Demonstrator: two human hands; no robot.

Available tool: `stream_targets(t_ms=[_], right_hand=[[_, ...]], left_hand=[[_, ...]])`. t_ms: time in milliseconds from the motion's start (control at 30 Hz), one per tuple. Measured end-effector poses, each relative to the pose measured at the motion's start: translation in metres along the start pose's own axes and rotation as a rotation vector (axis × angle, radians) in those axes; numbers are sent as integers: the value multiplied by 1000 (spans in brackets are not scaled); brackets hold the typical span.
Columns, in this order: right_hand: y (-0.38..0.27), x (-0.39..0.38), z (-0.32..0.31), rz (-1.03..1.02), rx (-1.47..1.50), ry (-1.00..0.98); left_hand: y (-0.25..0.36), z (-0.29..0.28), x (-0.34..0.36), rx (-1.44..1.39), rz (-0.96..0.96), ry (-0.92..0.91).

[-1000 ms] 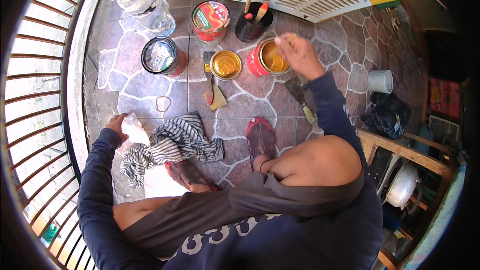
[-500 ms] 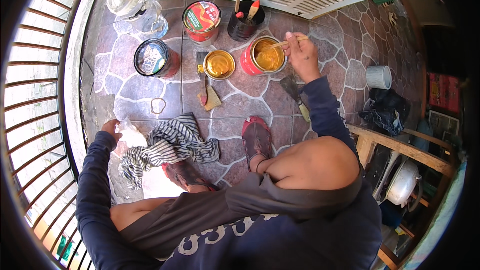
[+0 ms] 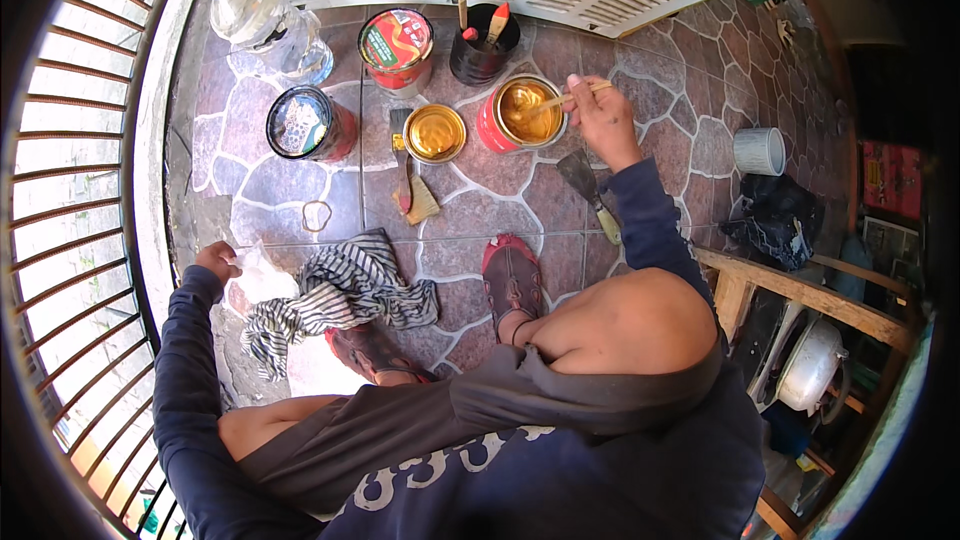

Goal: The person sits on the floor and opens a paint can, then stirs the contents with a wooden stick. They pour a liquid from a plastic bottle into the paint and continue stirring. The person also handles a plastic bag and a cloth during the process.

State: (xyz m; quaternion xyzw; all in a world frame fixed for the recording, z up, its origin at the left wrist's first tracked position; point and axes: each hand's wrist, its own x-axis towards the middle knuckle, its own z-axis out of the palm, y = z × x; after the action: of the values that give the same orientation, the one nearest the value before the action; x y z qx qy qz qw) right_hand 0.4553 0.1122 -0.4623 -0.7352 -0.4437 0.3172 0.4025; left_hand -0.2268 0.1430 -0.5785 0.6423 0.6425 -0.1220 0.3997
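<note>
My right hand [image 3: 602,123] is closed around a thin wooden stick [image 3: 580,95]. The stick's lower end dips into golden-yellow paint [image 3: 530,112] in an uncovered red can [image 3: 490,128]. Left of that can lies its round lid [image 3: 435,133], gold-coated on the upturned face. Far off to the left, my left hand [image 3: 216,260] pinches the edge of what looks like a thin white plastic bag [image 3: 262,275], washed out by sunlight. A black-and-white striped cloth [image 3: 350,280] lies crumpled beside it. Just below my right hand rests a scraper [image 3: 590,195] on the tiles.
Two more paint cans, one red-green [image 3: 396,50] and one dark-topped [image 3: 300,123], stand left of a black pot [image 3: 485,55] holding brushes. A flat brush [image 3: 403,155] lies near the lid. A water bottle [image 3: 270,30] stands far left; a wooden frame [image 3: 800,295] is at right.
My right hand and the stick have shifted slightly, with the stick stirring within the paint. My left hand has moved a little, still at the white plastic. The view has tilted slightly.
</note>
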Motion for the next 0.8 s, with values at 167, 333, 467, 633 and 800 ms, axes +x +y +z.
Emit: stream_targets(t_ms=[167, 333, 467, 633, 800], right_hand=[[9, -5, -9, 134, 127, -44], [17, -5, -34, 333, 186, -206], [-15, -22, -60, 547, -206, -391], [-129, -51, -30, 190, -271, -743], [-230, -45, 59, -394, -203, -857]], left_hand=[[1, -25, 4, -303, 67, 30], [43, -71, -4, -551, 117, -17], [96, -116, -26, -480, 264, -18], [154, -145, -55, -666, 398, 226], [212, -161, -56, -683, 485, 63]])
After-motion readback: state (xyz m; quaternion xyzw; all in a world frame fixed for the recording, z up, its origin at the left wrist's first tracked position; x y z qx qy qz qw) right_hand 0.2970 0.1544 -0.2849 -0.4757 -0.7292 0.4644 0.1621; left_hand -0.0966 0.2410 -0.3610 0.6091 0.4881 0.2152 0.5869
